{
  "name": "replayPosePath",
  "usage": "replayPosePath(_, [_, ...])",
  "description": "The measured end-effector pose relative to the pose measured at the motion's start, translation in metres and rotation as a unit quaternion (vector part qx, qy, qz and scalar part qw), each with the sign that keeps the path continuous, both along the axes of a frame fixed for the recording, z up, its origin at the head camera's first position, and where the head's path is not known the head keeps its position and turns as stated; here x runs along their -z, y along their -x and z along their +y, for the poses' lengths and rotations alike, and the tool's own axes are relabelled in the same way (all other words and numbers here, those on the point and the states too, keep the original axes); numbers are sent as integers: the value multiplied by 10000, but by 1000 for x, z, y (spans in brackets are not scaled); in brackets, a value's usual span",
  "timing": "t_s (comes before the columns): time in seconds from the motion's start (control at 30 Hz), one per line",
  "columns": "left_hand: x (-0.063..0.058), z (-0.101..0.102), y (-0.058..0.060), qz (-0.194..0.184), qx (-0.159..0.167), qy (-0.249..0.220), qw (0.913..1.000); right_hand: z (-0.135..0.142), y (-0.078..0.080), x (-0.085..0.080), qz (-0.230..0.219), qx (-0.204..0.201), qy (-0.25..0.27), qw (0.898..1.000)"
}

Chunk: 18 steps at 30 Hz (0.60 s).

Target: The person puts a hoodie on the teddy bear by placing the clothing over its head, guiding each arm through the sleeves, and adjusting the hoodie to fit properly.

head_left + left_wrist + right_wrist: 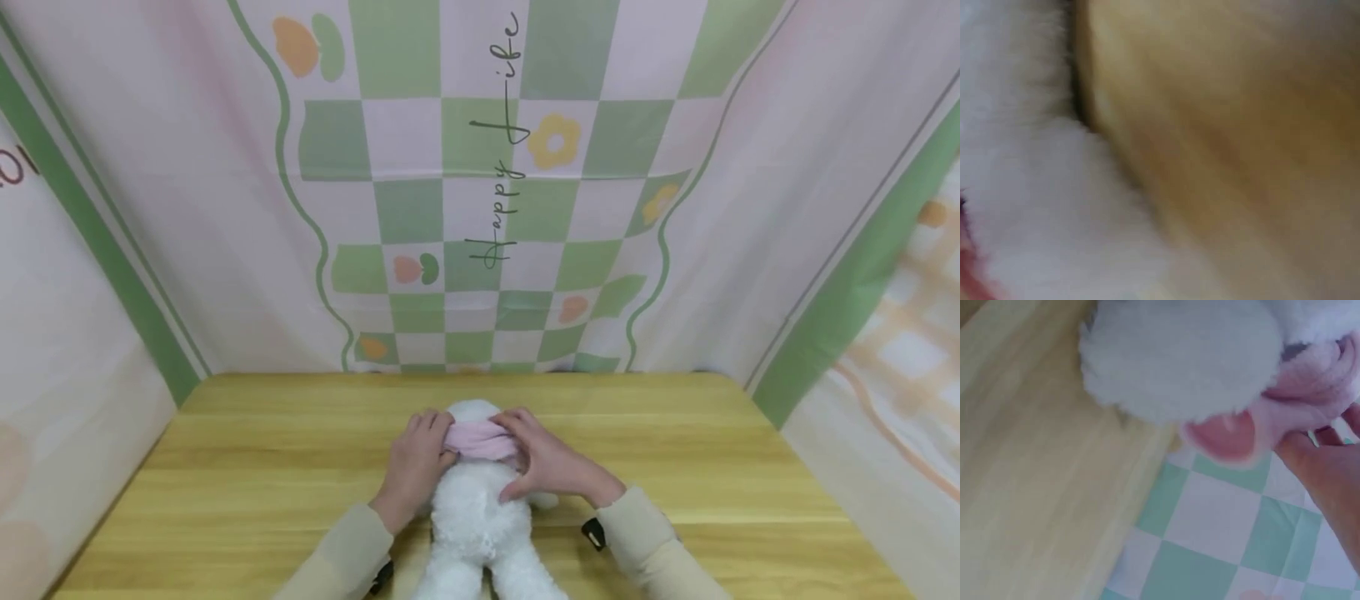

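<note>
A white plush toy [483, 508] lies on the wooden table with its legs toward me. Across its head runs a soft pink fabric band [482, 442]. My left hand [416, 462] grips the band's left end, thumb below and fingers above. On the other side my right hand [551, 458] has its fingers curled over the band's right end, while its thumb points down over the toy's body. The right wrist view shows folds of pink fabric [1310, 394] at my fingers and a darker pink rounded flap [1225, 434] beside white fur. White plush [1041, 200] fills the blurred left wrist view's left side.
The wooden table [262, 467] extends around the toy. Behind its far edge hangs a curtain [480, 208] with green and white checks and lettering; more patterned fabric [885, 350] hangs at the sides.
</note>
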<state>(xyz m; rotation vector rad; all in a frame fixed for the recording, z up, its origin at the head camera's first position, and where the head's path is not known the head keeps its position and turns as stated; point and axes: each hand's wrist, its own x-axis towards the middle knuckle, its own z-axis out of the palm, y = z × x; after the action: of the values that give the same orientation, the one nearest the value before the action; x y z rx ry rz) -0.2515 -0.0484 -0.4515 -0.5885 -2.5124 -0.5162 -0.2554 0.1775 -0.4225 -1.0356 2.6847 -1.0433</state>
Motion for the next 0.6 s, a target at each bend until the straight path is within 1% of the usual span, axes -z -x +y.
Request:
replayPosePath(0.03, [-3, -1, 0, -158, 122, -68, 9998, 1, -1, -1, -84, 20, -61, 9999])
replayPosePath(0.07, [-6, -3, 0, -329, 309, -74, 9990, 1, -2, -2, -166, 49, -96, 9998])
replayPosePath(0.1, [-10, -5, 0, -598, 561, -104, 9966, 2, -2, -2, -239, 91, -151, 9996])
replayPosePath(0.13, [-14, -8, 0, -981, 831, -128, 9916, 2, -3, -2, -315, 134, -206, 9992])
replayPosePath(0.17, [-19, -11, 0, -1362, 1113, -102, 9844, 2, -3, -2, -398, 175, -231, 9988])
replayPosePath(0.2, [-24, -14, -1, -1785, 1392, -97, 9740, 2, -4, -2, -470, 216, -241, 9984])
replayPosePath(0.23, [-29, -17, -1, -2122, 1618, -5, 9637, 2, -4, -2, -524, 259, -230, 9980])
replayPosePath(0.27, [-32, -19, -2, -2402, 1754, 142, 9546, 2, -4, -2, -545, 284, -215, 9979])
replayPosePath(0.3, [-34, -20, -4, -2585, 1810, 330, 9483, 2, -4, -1, -528, 288, -213, 9980])
replayPosePath(0.33, [-35, -20, -6, -2654, 1810, 523, 9456, 2, -5, -1, -511, 289, -209, 9981])
replayPosePath(0.37, [-34, -19, -8, -2594, 1800, 717, 9461, 2, -5, 0, -470, 294, -222, 9982])
replayPosePath(0.4, [-33, -18, -10, -2409, 1748, 909, 9503, 3, -5, 1, -447, 298, -209, 9983])
replayPosePath(0.43, [-30, -16, -12, -2146, 1651, 1082, 9565, 3, -5, 2, -427, 300, -185, 9985])
replayPosePath(0.5, [-23, -11, -17, -1644, 1416, 1182, 9690, 5, -6, 5, -390, 278, -121, 9988])
replayPosePath(0.53, [-21, -9, -18, -1434, 1295, 1139, 9745, 5, -6, 6, -350, 270, -84, 9990])
replayPosePath(0.6, [-16, -5, -20, -1029, 1044, 1099, 9831, 6, -7, 7, -297, 225, 88, 9993])
